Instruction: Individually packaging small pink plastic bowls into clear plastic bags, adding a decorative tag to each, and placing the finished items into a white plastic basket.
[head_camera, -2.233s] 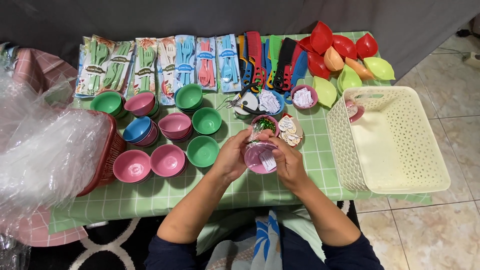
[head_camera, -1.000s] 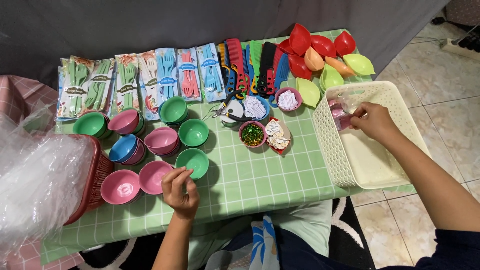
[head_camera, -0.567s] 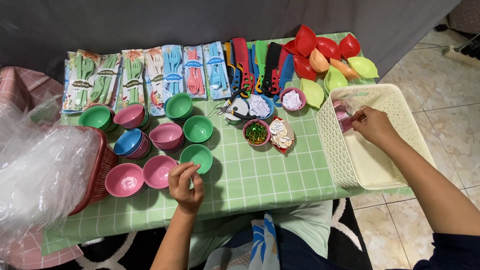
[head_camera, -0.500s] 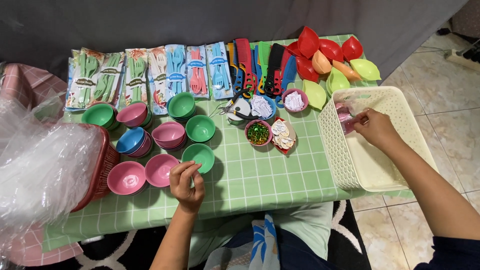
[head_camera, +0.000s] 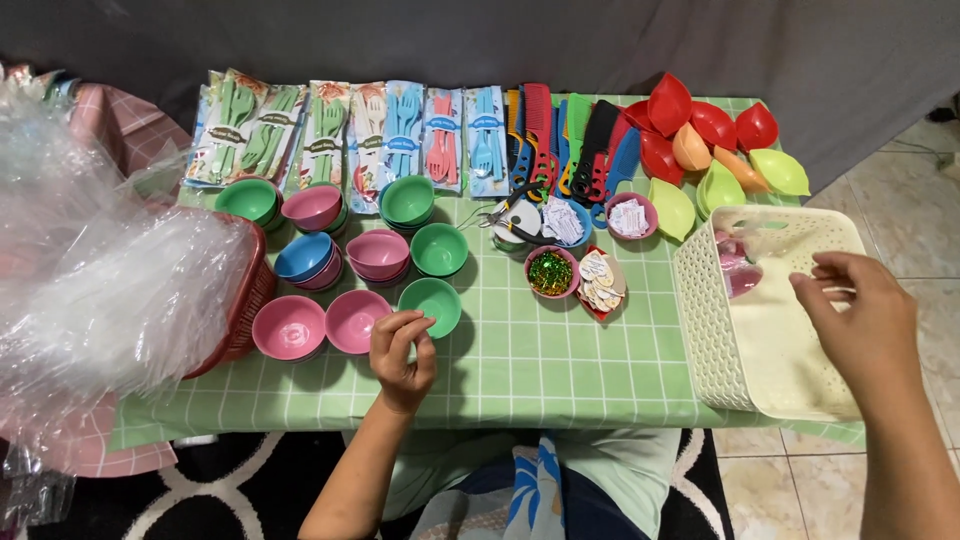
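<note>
Right hand (head_camera: 860, 320) hovers over the cream basket (head_camera: 705, 320) at 3 o'clock, fingers loosely spread, holding nothing. A pink wrapped bowl (head_camera: 738, 270) lies in the basket's far corner, just left of the fingertips, apart from them. Left hand (head_camera: 402, 355) sits at 6 o'clock on the green checked worktop (head_camera: 530, 370), fingers curled narrow (can't tell if pinching anything), just beside a green bowl (head_camera: 432, 303) and pink bowl (head_camera: 355, 318).
</note>
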